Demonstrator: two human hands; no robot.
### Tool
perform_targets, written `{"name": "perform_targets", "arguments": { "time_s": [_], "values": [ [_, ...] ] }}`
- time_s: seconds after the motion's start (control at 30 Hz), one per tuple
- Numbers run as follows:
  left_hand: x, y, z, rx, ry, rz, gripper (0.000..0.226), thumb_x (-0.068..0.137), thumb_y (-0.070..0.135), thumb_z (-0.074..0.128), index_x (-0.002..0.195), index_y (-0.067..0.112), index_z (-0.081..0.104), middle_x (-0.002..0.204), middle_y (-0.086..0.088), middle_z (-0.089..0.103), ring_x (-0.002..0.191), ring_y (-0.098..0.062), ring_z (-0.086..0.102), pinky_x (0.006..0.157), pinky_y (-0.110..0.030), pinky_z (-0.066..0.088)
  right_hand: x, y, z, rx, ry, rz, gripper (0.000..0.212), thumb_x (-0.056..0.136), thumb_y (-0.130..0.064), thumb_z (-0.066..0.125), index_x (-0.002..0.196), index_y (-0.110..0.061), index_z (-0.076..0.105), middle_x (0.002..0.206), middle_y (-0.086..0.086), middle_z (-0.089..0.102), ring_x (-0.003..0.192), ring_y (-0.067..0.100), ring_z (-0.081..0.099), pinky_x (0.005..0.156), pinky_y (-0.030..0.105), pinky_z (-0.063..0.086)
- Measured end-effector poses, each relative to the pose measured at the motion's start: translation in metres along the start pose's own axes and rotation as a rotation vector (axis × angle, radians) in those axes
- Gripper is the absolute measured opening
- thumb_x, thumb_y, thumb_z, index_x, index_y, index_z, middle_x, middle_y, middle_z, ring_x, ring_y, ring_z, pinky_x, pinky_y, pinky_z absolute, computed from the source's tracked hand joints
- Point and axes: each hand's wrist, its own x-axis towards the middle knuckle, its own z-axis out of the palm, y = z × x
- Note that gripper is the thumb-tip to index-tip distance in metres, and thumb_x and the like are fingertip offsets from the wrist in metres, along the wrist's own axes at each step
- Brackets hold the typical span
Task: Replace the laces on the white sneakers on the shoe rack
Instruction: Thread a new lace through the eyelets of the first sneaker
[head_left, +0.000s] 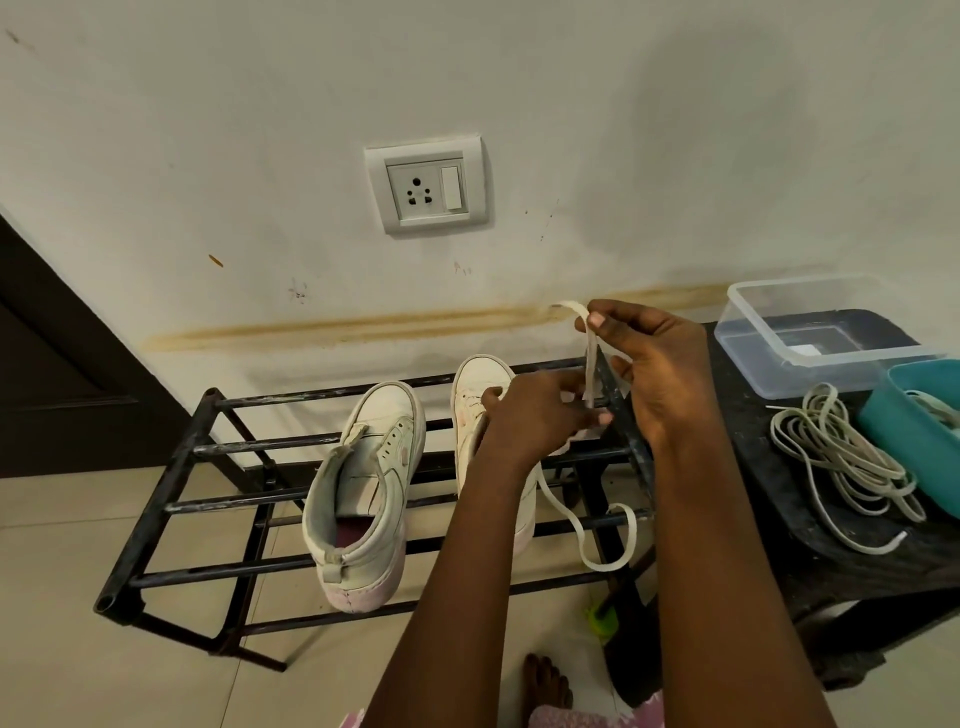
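Two white high-top sneakers stand on the top bars of a black metal shoe rack (171, 467). The left sneaker (363, 493) has no lace in it. The right sneaker (475, 395) is mostly hidden behind my arms. My right hand (649, 374) pinches a flat cream lace (589, 348) and holds it up above the shoe. My left hand (535, 410) pinches the same lace lower down, right over the right sneaker. The slack of that lace (608, 540) hangs in a loop below the rack's top bars.
A black stool (831, 571) stands against the rack's right end. On it are a bundle of loose cream laces (841, 457), a clear plastic box (810, 332) and a teal container (914, 431). A wall socket (428, 184) is above. My bare foot (545, 686) is on the tiled floor.
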Motion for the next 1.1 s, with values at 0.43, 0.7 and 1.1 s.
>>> {"name": "perform_targets", "arguments": {
  "time_s": [0.43,0.7,1.1],
  "values": [
    [0.005,-0.001,0.001,-0.091,0.165,0.021,0.022,0.090,0.035,0.058,0.102,0.022,0.072,0.106,0.000,0.070,0.108,-0.022,0.057,0.101,-0.043,0.029,0.003,0.007,0.002,0.094,-0.022,0.071,0.023,0.087,-0.007,0.062,0.110,-0.010,0.060,0.087,0.003,0.068,0.084,0.014,0.067,0.069,0.027,0.055],
    [0.000,0.003,-0.001,0.162,0.018,-0.020,0.027,0.089,0.038,0.059,0.110,0.024,0.069,0.121,0.004,0.063,0.124,-0.018,0.045,0.110,-0.054,0.012,0.004,0.000,0.000,0.180,0.090,-0.018,0.013,0.088,-0.003,0.060,0.092,-0.013,0.066,0.077,0.000,0.069,0.067,0.008,0.064,0.077,0.027,0.055],
    [-0.022,-0.057,-0.063,0.026,0.051,-0.257,0.028,0.076,0.032,0.076,0.088,0.007,0.076,0.081,-0.009,0.073,0.059,-0.006,0.058,0.056,-0.012,0.046,-0.003,0.027,0.030,-0.365,-0.050,-0.108,0.020,0.085,-0.014,0.066,0.104,-0.009,0.072,0.095,-0.003,0.071,0.077,-0.006,0.059,0.071,0.000,0.042]
  ]
}}
